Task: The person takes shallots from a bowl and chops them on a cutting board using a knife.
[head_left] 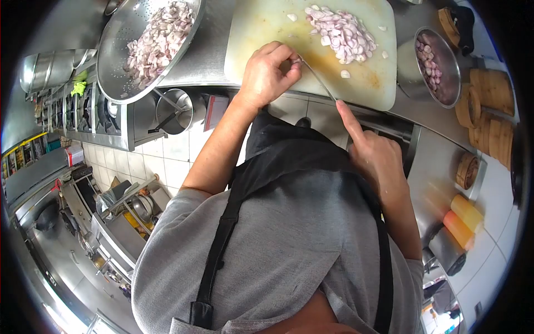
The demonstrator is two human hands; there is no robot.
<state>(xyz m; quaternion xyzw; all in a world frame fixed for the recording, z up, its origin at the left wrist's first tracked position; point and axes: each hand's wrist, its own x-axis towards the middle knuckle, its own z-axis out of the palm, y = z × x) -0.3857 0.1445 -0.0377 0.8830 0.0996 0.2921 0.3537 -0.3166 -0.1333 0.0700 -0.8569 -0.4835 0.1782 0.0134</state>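
My right hand (374,153) is closed round a knife (318,78), index finger stretched along the back of it. The thin blade reaches up and left to the fingertips of my left hand (270,75). That hand is curled in a pinch over the near left part of the cutting board (256,28), on a small shallot (297,62) mostly hidden by the fingers. Beyond both hands, a pile of pale purple shallot pieces (345,36) lies on the board, with a few loose bits around it.
Left of the board stands a large metal colander (114,61) holding many shallots (161,42). A metal bowl (453,72) with more shallots sits on the right. Bamboo steamers (489,133) and orange and yellow bottles (459,228) are farther right. A metal pot (186,111) is below the colander.
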